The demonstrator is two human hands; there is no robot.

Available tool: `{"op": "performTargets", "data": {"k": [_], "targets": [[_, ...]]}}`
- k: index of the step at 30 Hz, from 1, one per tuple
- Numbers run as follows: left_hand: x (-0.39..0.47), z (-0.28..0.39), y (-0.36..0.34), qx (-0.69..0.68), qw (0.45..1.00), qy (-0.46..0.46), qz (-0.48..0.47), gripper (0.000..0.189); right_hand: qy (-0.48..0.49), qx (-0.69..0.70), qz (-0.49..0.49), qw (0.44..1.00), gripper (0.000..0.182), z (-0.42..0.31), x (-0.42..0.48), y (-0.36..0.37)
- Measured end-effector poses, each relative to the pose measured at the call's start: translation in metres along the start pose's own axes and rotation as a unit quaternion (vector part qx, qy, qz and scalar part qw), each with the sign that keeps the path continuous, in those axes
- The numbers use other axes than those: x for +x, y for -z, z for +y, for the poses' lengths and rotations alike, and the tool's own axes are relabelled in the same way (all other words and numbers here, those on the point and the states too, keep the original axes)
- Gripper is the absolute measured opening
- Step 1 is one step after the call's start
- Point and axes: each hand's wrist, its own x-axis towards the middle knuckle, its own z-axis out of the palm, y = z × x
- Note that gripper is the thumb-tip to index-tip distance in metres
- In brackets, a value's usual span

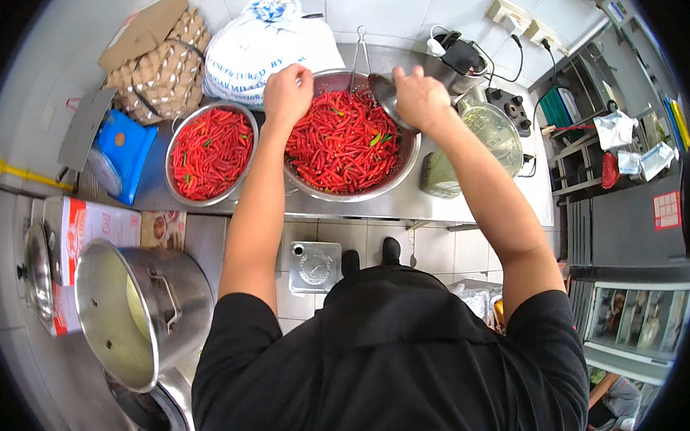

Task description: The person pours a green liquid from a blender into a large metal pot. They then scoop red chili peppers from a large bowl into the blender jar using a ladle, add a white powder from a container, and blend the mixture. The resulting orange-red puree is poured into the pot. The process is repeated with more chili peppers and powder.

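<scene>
A wide metal bowl [353, 198] heaped with red chili peppers [342, 152] stands on the steel table before me, a few green ones among them. My left hand [289, 94] is over its upper left rim with fingers curled; whether it holds anything cannot be told. At the upper right rim my right hand [423, 98] is on a dark, round metal utensil [389, 100], its grip partly hidden. Metal tongs [362, 56] lean in the bowl between the hands. Left of my left forearm is a smaller metal bowl [176, 191] of red chilies.
A white sack [268, 45] stands behind the bowls. To the right are a blender jar [494, 137] and its base [511, 109]. A large steel pot [181, 303] stands at lower left, and a square metal tin [314, 267] is on the floor. Part of another person [616, 403] shows at lower right.
</scene>
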Motion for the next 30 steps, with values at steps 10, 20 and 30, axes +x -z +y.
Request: {"op": "performTargets", "data": {"k": [10, 20, 30], "targets": [[0.05, 0.015, -0.105, 0.346, 0.806, -0.438, -0.198, 0.036, -0.078, 0.158, 0.022, 0.984, 0.058, -0.022, -0.027, -0.043], [0.046, -0.012, -0.028, 0.38, 0.823, -0.32, -0.275, 0.039, -0.097, 0.184, 0.022, 0.978, 0.07, -0.019, -0.034, -0.05], [-0.062, 0.009, 0.017, 0.368, 0.874, 0.003, -0.316, 0.07, -0.092, 0.252, 0.053, 0.962, 0.072, -0.013, -0.029, -0.064]]}}
